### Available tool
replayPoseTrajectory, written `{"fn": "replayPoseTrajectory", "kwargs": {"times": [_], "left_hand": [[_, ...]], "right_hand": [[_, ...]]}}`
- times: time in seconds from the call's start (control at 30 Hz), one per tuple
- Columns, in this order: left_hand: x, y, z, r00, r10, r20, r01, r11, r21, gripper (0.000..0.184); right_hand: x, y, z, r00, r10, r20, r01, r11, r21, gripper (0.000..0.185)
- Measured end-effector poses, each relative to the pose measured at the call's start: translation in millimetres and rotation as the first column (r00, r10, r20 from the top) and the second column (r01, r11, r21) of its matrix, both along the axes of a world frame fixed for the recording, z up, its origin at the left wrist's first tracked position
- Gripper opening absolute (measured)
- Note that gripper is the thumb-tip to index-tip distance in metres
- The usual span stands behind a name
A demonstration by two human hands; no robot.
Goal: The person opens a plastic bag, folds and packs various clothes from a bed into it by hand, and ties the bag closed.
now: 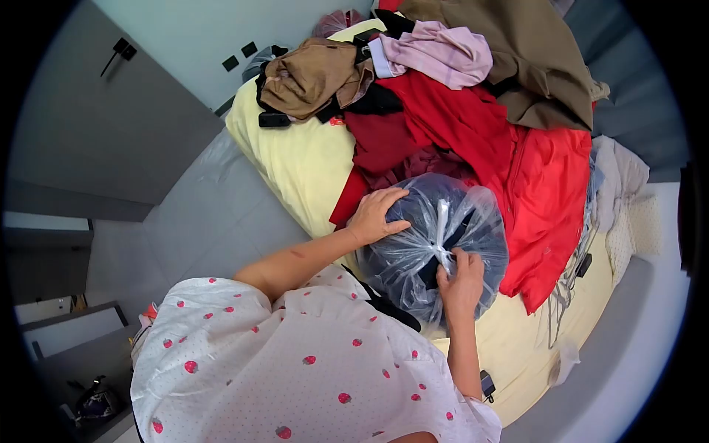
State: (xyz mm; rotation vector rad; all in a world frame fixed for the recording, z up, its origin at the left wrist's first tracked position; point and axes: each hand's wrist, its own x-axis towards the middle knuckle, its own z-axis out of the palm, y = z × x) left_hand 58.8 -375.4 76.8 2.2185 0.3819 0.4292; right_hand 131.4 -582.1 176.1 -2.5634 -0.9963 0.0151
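A clear plastic bag with dark contents, gathered and knotted at its top, rests on the yellow bedding in front of me. My left hand lies on the bag's upper left side, thumb and fingers spread apart. Close to the knot, my right hand has its fingers bent in a pinch on the gathered plastic. The twisted white end of the bag stands up just beyond the right fingertips.
Red clothes, a brown garment, a pink shirt and a large olive-brown garment are heaped beyond the bag. Wire hangers lie right on the yellow bedding. A grey door is at left.
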Motion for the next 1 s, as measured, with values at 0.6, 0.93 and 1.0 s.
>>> {"fn": "replayPoseTrajectory", "kwargs": {"times": [0.6, 0.93, 1.0], "left_hand": [[-87, 11, -63, 0.834, 0.060, -0.548, -0.527, 0.379, -0.761, 0.065], [-88, 41, -61, 0.930, -0.211, -0.300, -0.344, -0.220, -0.913, 0.093], [-83, 54, -56, 0.955, -0.183, -0.232, -0.284, -0.350, -0.893, 0.097]], "right_hand": [[24, 16, 23, 0.924, -0.031, -0.380, 0.223, 0.852, 0.474, 0.020], [17, 76, 116, 0.945, 0.111, -0.307, 0.118, 0.761, 0.638, 0.026], [7, 104, 131, 0.959, 0.114, -0.261, 0.085, 0.759, 0.645, 0.026]]}}
